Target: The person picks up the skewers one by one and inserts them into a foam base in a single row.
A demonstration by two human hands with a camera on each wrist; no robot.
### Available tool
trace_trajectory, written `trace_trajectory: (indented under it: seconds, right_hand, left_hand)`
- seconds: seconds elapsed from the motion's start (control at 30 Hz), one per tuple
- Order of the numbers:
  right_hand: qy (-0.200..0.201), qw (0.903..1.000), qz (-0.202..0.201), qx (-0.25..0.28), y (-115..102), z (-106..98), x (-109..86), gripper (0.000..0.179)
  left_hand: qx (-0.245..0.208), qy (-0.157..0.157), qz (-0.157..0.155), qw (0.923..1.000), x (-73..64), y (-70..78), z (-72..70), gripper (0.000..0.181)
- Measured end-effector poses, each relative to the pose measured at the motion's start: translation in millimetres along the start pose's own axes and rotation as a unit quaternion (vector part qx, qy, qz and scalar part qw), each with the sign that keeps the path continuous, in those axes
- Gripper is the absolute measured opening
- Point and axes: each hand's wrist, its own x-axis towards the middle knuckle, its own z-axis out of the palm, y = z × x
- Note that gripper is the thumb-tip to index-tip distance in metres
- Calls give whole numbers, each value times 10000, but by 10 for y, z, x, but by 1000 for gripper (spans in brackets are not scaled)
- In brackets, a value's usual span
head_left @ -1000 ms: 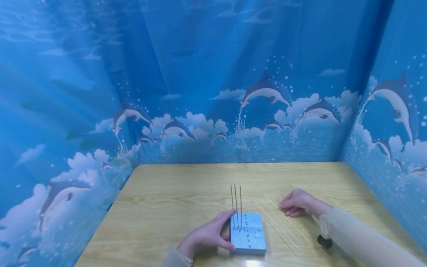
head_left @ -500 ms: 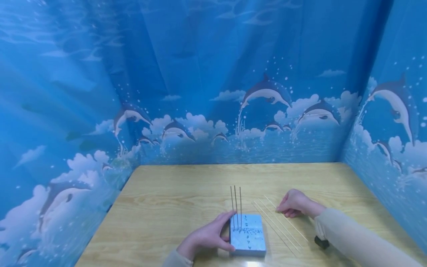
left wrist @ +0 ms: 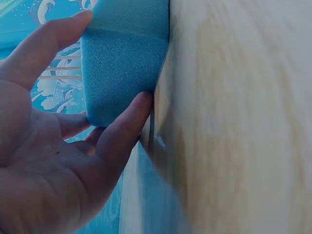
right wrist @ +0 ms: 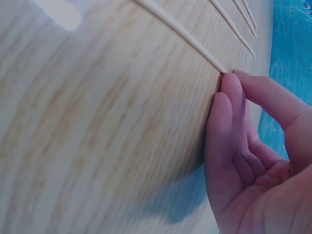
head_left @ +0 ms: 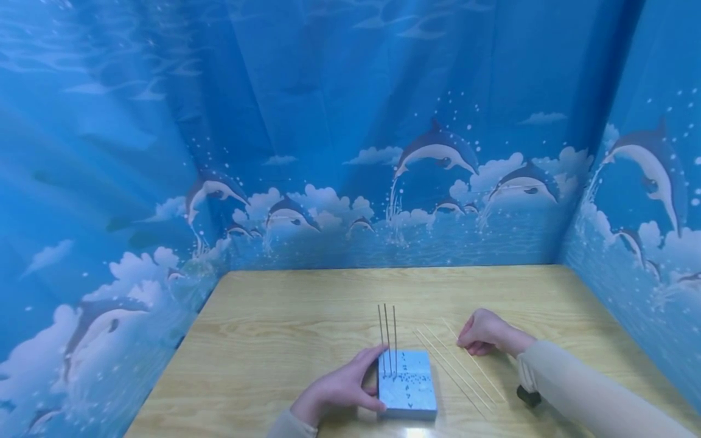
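A light blue foam block [head_left: 418,395] lies on the table, its top dotted with small dark holes or marks. My left hand [head_left: 344,383] grips its left side, the thumb at the front corner and a finger at the back one. In the left wrist view the thumb [left wrist: 127,119] presses the foam [left wrist: 124,63]. Three thin dark-looking sticks [head_left: 395,334] stand upright in the block's left part. To the right, my right hand [head_left: 487,333] pinches a thin pale wooden stick [head_left: 487,378] between thumb and forefinger. The right wrist view has that stick [right wrist: 183,32] ending at the fingertips.
More pale sticks [head_left: 457,372] lie slanted on the wooden table [head_left: 274,340] between the block and my right hand. Blue dolphin-printed curtains [head_left: 328,152] enclose the back and sides. A small black object [head_left: 528,395] sits at my right wrist.
My right hand has moved slightly left and closed on the rightmost stick, whose far end has swung a little to the right. The left hand and the block have stayed put.
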Motion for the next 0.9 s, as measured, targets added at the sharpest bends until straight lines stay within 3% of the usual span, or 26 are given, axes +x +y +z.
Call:
trace_trajectory:
  seconds: [0.5,0.9]
  right_hand:
    - [-24,9999,133,-100,-1,-20,14,10]
    - [-614,9941,162,881,82,-161,17,17]
  left_hand:
    - [32,22,50,10000,6,-5,4,111]
    - [-59,21,57,10000,-10,-22,5,111]
